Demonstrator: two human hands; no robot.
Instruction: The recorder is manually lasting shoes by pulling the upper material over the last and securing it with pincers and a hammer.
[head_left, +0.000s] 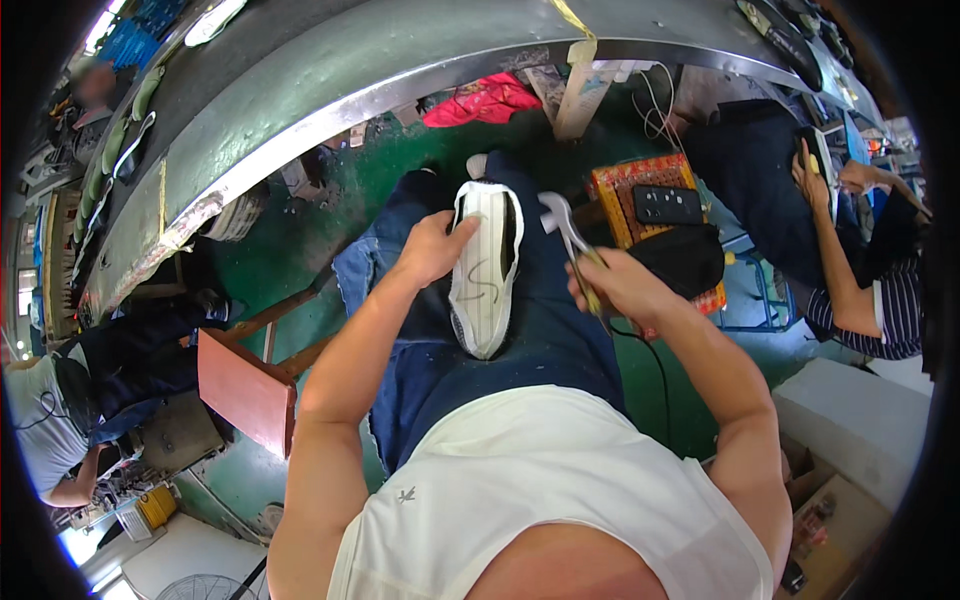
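An upturned shoe (487, 320) lies lengthwise over my thighs, its pale, ridged underside facing up with a dark handwritten mark. A white upper edge stands around it, with a dark gap along the right side. My left hand (436, 246) grips the shoe's left edge, thumb on top of the underside. Just right of the shoe, my right hand (625, 287) is closed around the handles of metal lasting pincers (562, 222). Their silver, hooked head points up and left, apart from the shoe. My fingers partly hide the yellowish handles.
A long metal-edged workbench (420, 95) curves across the front. Right of my knee, a patterned red-orange seat (620, 190) bears a black phone (668, 205) and black cloth (680, 262). A brown stool (245, 390) stands left. People sit at both sides.
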